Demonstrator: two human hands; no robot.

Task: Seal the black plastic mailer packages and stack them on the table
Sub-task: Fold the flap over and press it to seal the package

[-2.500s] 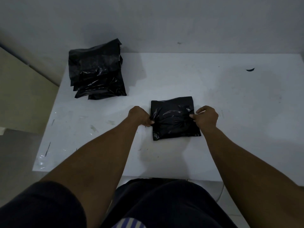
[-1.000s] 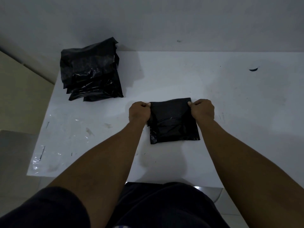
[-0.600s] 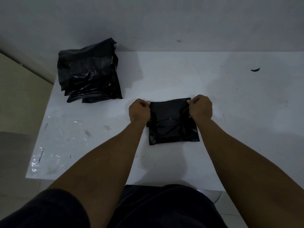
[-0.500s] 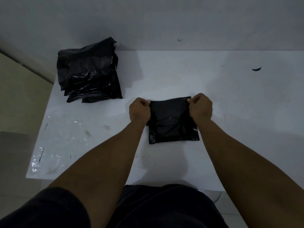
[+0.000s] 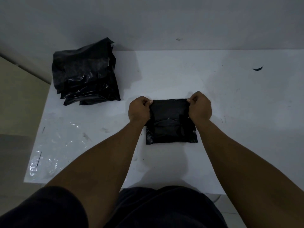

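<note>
A pile of black mailers point(image 5: 85, 76) sits at the far left corner of a white tabletop point(image 5: 230, 99). Near the middle, a single black mailer point(image 5: 171, 127) lies flat as the left hand point(image 5: 139, 111) and right hand point(image 5: 199, 108) each pinch a far corner. Its contents cannot be seen. A dark scrap point(image 5: 257, 68) lies far right.

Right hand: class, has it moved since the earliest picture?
Yes. The right hand has moved away from the person, along the right edge of the mailer, from mid-edge to the far corner.
</note>
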